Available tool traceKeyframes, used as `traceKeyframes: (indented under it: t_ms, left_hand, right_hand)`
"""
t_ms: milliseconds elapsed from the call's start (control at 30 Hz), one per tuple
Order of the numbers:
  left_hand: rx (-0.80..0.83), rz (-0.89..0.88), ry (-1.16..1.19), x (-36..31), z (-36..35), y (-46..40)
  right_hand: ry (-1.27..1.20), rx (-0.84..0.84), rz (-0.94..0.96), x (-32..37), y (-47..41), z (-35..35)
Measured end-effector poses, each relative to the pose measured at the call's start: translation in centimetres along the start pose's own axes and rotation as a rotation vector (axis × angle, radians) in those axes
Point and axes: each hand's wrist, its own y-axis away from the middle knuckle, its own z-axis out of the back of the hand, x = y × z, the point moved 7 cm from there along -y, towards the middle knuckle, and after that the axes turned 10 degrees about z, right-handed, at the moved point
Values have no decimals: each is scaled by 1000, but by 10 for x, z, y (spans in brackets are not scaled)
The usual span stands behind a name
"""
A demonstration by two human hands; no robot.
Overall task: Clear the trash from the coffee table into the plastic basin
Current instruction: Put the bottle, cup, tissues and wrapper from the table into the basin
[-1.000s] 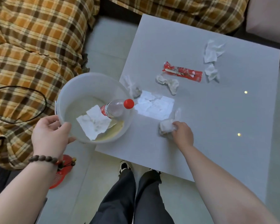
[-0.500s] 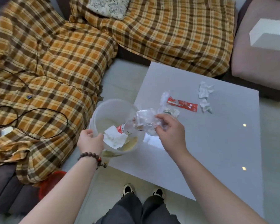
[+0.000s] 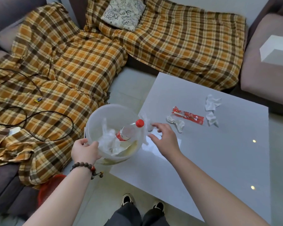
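Observation:
My left hand (image 3: 86,151) grips the near rim of the translucent white plastic basin (image 3: 104,115), held beside the left edge of the grey coffee table (image 3: 219,160). Inside the basin lie a clear bottle with a red cap (image 3: 129,132), crumpled plastic wrap and tissues (image 3: 108,141). My right hand (image 3: 166,138) hovers open just right of the basin, fingers spread, holding nothing. On the table remain a red snack wrapper (image 3: 188,117), a crumpled tissue (image 3: 176,123) beside it, two white tissues (image 3: 211,103) further right, and a small tissue (image 3: 147,119) by the basin's rim.
A sofa with an orange plaid blanket (image 3: 72,62) wraps the left and back, with black cables (image 3: 31,115) and a patterned cushion (image 3: 122,12) on it. A white box (image 3: 278,51) rests on the right seat. A red object (image 3: 49,188) lies on the floor near my legs.
My right hand lifted a crumpled clear wrap off the table, carried it left over the basin and let it go inside; the hand is now open. The camera view tilted up.

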Motion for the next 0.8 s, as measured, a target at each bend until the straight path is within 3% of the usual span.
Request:
traceKeyframes:
  t_ms: [233,600,800]
  left_hand:
    - [-41,-42,-14,-15,-1,-53]
    - [-24,-93,-102,-32,-33,-155]
    - [-20,-69,-105,-30,-35,-178]
  right_hand:
    - [141,72,-261,-96,-37,-45]
    - [391,249,-294,-172,-130,-145]
    - [374,148,-334,-179,-138,-152]
